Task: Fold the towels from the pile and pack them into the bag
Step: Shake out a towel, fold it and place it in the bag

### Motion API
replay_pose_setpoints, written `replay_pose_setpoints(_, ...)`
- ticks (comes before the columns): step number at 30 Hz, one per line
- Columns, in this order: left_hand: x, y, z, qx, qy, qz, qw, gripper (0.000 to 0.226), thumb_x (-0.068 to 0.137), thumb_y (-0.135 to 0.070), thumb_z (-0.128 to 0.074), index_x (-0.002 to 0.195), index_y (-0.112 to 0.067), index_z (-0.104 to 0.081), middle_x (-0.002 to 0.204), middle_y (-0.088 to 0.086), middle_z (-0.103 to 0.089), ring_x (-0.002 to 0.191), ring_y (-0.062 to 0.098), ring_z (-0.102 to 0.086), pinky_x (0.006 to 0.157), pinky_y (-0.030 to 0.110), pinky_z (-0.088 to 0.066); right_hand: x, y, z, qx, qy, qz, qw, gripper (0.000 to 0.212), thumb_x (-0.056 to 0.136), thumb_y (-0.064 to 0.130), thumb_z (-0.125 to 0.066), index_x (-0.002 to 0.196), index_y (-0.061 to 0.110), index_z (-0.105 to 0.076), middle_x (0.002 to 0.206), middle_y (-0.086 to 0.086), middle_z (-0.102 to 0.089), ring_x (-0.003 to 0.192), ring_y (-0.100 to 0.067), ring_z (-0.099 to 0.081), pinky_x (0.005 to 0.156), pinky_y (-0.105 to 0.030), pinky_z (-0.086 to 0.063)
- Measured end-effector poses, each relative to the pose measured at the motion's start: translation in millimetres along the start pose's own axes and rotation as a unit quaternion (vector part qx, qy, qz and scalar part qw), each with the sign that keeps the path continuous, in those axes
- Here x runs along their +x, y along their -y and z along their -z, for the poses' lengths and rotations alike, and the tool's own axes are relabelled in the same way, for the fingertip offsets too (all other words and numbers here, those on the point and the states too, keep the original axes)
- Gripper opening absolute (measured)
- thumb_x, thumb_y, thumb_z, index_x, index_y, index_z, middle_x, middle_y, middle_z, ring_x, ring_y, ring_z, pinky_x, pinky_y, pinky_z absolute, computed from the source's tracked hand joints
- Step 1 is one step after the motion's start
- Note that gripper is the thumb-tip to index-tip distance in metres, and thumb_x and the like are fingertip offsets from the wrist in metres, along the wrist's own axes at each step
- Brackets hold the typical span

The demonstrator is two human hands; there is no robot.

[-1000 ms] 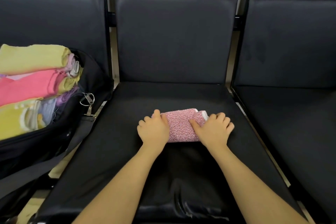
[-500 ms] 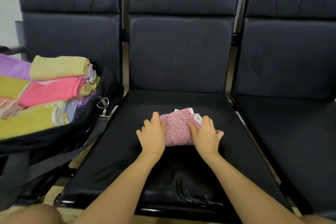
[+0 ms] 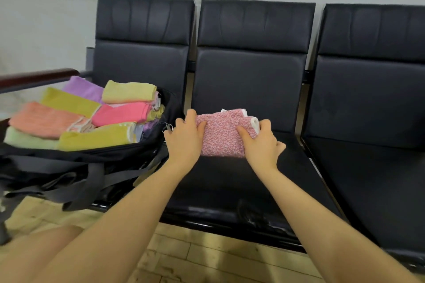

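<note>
A folded pink speckled towel (image 3: 222, 135) is held just above the middle black seat (image 3: 230, 181). My left hand (image 3: 185, 139) grips its left end with the thumb on top. Its right end is gripped by my right hand (image 3: 262, 145), thumb pressed onto the cloth. To the left, an open black bag (image 3: 96, 156) lies on the neighbouring seat, filled with several folded towels in yellow, pink, orange, purple and green (image 3: 80, 117). No pile of unfolded towels is in view.
Three black padded chairs stand in a row against a pale wall; the right seat (image 3: 372, 179) is bare. A dark red armrest (image 3: 36, 78) runs behind the bag. The bag's straps (image 3: 76, 188) hang off the seat's front over a wooden floor.
Both hands have closed on the folded pink towel and lifted it off the seat, shifting it left toward the bag. The view has pulled back and turned left.
</note>
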State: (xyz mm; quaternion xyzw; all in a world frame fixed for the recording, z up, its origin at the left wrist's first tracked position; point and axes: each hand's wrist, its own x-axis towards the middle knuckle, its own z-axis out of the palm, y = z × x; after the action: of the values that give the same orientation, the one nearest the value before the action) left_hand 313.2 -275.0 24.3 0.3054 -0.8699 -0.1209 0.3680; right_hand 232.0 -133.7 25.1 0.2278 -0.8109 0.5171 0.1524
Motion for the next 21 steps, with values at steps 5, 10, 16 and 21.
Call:
replay_pose_setpoints(5, 22.2, 32.8, 23.7, -0.026, -0.055, -0.007, 0.998, 0.035, 0.101, -0.038, -0.035, 0.124, -0.013, -0.041, 0.104, 0.014, -0.059, 0.096, 0.036, -0.056, 0.083, 0.045, -0.04, 6.1, 39.4, -25.3, 0.036, 0.015, 0.009, 0.999, 0.031, 0.09, 0.041, -0.061, 0.093, 0.021, -0.038, 0.082, 0.009, -0.056, 0.07, -0.002, -0.045, 0.091, -0.033, -0.018)
replay_pose_setpoints(10, 60.4, 83.4, 23.9, -0.007, -0.043, 0.015, 0.999, 0.036, 0.101, -0.041, -0.034, 0.125, -0.015, -0.041, 0.102, 0.012, -0.059, 0.092, 0.036, -0.057, 0.078, 0.042, -0.036, 23.1, 56.1, -74.8, 0.054, 0.072, 0.014, 0.996, 0.03, 0.091, 0.042, -0.06, 0.096, 0.018, -0.042, 0.083, 0.009, -0.058, 0.075, -0.005, -0.048, 0.09, -0.03, -0.018)
replay_pose_setpoints(16, 122.6, 159.7, 25.0, 0.037, -0.075, 0.026, 0.996, 0.033, 0.101, -0.04, -0.035, 0.121, -0.014, -0.043, 0.108, 0.013, -0.059, 0.098, 0.035, -0.055, 0.081, 0.04, -0.032, 54.8, 73.8, -157.1, 0.123, 0.144, 0.049, 0.981, 0.029, 0.091, 0.039, -0.06, 0.097, 0.013, -0.048, 0.075, 0.011, -0.053, 0.089, 0.019, -0.033, 0.093, -0.033, -0.03)
replay_pose_setpoints(21, 175.4, 222.4, 20.9, 0.076, -0.098, 0.068, 0.99, 0.033, 0.1, -0.038, -0.038, 0.121, -0.013, -0.047, 0.11, 0.013, -0.06, 0.102, 0.035, -0.054, 0.086, 0.043, -0.032, 87.9, 106.3, -235.5, 0.132, 0.178, 0.066, 0.973, 0.03, 0.092, 0.039, -0.06, 0.098, 0.012, -0.05, 0.077, 0.009, -0.054, 0.081, 0.037, -0.024, 0.1, -0.044, -0.032)
